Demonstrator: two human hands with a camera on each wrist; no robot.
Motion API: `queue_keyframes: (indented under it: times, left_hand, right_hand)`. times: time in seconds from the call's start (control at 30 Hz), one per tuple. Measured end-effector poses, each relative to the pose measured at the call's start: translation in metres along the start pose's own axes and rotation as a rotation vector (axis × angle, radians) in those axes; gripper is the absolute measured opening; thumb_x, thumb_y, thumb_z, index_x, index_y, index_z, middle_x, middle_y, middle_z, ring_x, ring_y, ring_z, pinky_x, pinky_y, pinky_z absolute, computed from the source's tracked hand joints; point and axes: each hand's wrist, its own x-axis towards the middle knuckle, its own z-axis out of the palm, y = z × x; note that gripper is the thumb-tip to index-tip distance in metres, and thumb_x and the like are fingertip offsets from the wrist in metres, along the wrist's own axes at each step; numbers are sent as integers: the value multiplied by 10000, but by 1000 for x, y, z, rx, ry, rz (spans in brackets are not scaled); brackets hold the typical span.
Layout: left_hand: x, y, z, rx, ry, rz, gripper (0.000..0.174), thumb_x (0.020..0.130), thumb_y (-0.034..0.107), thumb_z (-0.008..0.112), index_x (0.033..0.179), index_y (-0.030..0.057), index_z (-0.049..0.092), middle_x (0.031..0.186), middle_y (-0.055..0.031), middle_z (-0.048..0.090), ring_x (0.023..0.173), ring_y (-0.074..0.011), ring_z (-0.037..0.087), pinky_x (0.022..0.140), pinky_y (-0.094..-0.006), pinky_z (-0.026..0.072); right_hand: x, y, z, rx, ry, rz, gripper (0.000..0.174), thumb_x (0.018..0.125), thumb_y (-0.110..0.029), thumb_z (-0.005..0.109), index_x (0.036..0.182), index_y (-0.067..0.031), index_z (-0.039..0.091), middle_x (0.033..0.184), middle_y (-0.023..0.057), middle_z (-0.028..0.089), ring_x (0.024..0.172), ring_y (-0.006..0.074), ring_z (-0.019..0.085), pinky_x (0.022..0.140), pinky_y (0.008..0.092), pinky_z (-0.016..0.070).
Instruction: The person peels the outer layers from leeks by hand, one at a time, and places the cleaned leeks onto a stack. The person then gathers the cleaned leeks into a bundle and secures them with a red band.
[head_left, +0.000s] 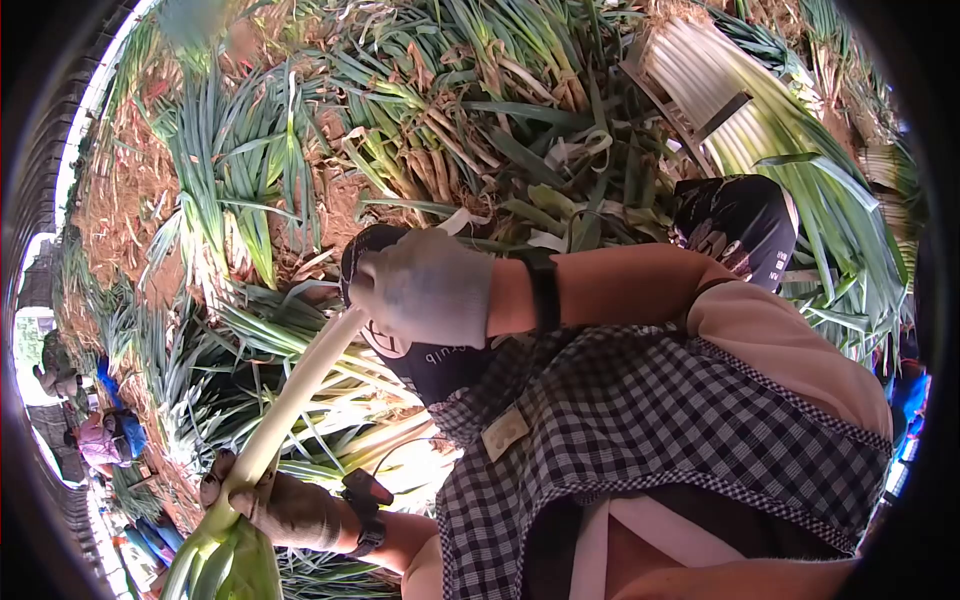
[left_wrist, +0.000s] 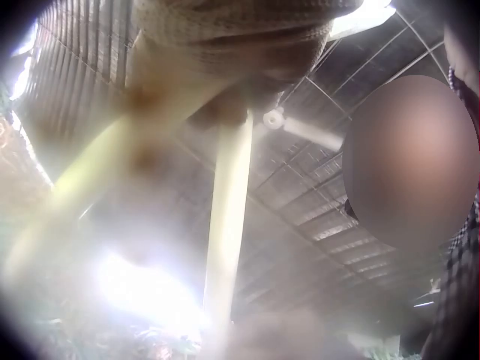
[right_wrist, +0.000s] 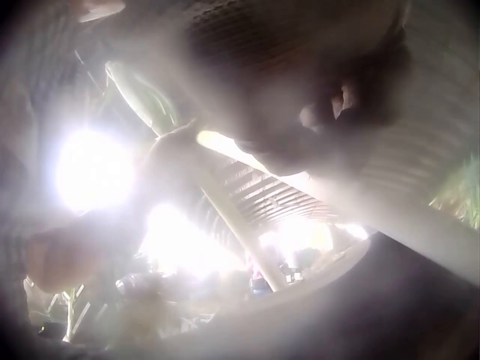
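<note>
A long leek (head_left: 300, 400) slants across the left of the head view, its pale shank up and its green leaves at the bottom. My gloved left hand (head_left: 295, 512) grips it where white turns to green. At the shank's upper end, my right hand (head_left: 430, 285) in a pale glove curls its fingers round the stalk; the end itself is hidden. Against the roof in the left wrist view stands a pale strip (left_wrist: 231, 210) below the glove. Glare and blur cover much of the right wrist view, where a pale stalk (right_wrist: 232, 217) shows beyond the dark glove.
Loose leeks (head_left: 235, 150) lie in heaps over brown soil ahead. At the upper right, trimmed leeks (head_left: 700, 75) are stacked in a frame with white ends together. My knee (head_left: 740, 220) stands beside them. Another person (head_left: 110, 435) is at the far left.
</note>
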Motion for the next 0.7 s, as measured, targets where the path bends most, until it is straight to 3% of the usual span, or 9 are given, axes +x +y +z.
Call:
queue_keyframes:
  times: [0.07, 0.17, 0.33, 0.37, 0.43, 0.47, 0.53, 0.6, 0.7]
  left_hand:
    - [0, -1, 0, 1, 32, -9, 360, 911, 233, 565, 1160, -11, 476, 1116, -143, 557, 1056, -230, 541, 936, -375, 467]
    - [-3, -3, -1, -4, 83, -59, 359, 903, 234, 571, 1151, -12, 489, 1110, -144, 564, 1057, -238, 542, 946, -389, 461]
    - [1, -11, -16, -27, 60, -86, 364, 896, 236, 576, 1158, -5, 497, 1130, -143, 561, 1087, -231, 532, 990, -391, 425]
    - [1, -12, -17, -27, 63, -88, 364, 896, 236, 576, 1158, -5, 497, 1130, -143, 561, 1087, -231, 532, 990, -391, 425]
    - [0, -14, -21, -32, 75, -88, 367, 896, 224, 571, 1169, -9, 494, 1134, -139, 559, 1096, -220, 527, 997, -383, 417]
    - [1, -14, -23, -32, 76, -92, 367, 896, 224, 571, 1169, -9, 494, 1134, -139, 559, 1096, -220, 527, 997, -383, 417]
    - [3, -17, -28, -56, 58, -124, 340, 903, 224, 564, 1165, 24, 479, 1085, -119, 582, 1102, -225, 524, 971, -385, 420]
    - [7, -16, -24, -103, 9, -124, 308, 887, 206, 580, 1125, 35, 486, 1049, -103, 583, 1070, -219, 525, 951, -371, 420]
    - [14, -26, -38, -181, -68, -92, 304, 877, 183, 585, 1123, 30, 493, 1049, -98, 576, 1031, -213, 540, 943, -370, 433]
  right_hand:
    - [-4, 14, 13, 452, 199, 106, 104, 770, -147, 654, 816, -72, 598, 711, 55, 568, 585, 178, 600, 508, 320, 473]
    - [-20, 34, 24, 685, 369, 238, 80, 808, -95, 639, 866, -45, 617, 717, 70, 592, 576, 172, 590, 538, 292, 485]
    - [-61, 81, 13, 888, 389, 725, 200, 886, -180, 603, 917, 17, 614, 722, 69, 637, 606, 121, 589, 584, 267, 502]
    - [-73, 108, 21, 887, 385, 724, 200, 886, -180, 603, 917, 17, 614, 722, 69, 637, 606, 121, 589, 584, 267, 502]
    - [-82, 152, 34, 1363, 675, 926, 268, 872, -246, 642, 930, 15, 620, 697, 74, 634, 601, 131, 596, 566, 278, 500]
    - [-89, 155, 27, 1361, 673, 930, 268, 872, -246, 642, 930, 15, 620, 697, 74, 634, 601, 131, 596, 566, 278, 500]
    - [-71, 125, -33, 204, -163, 738, 280, 818, -279, 698, 915, -23, 642, 711, 66, 621, 602, 153, 610, 550, 288, 506]
    - [-59, 102, -22, 308, 104, 150, 240, 762, -274, 736, 871, -75, 658, 760, 51, 625, 605, 167, 615, 536, 302, 511]
    - [-27, 58, -13, 503, 143, 57, 219, 725, -263, 747, 863, -111, 670, 779, 22, 613, 594, 173, 611, 523, 312, 509]
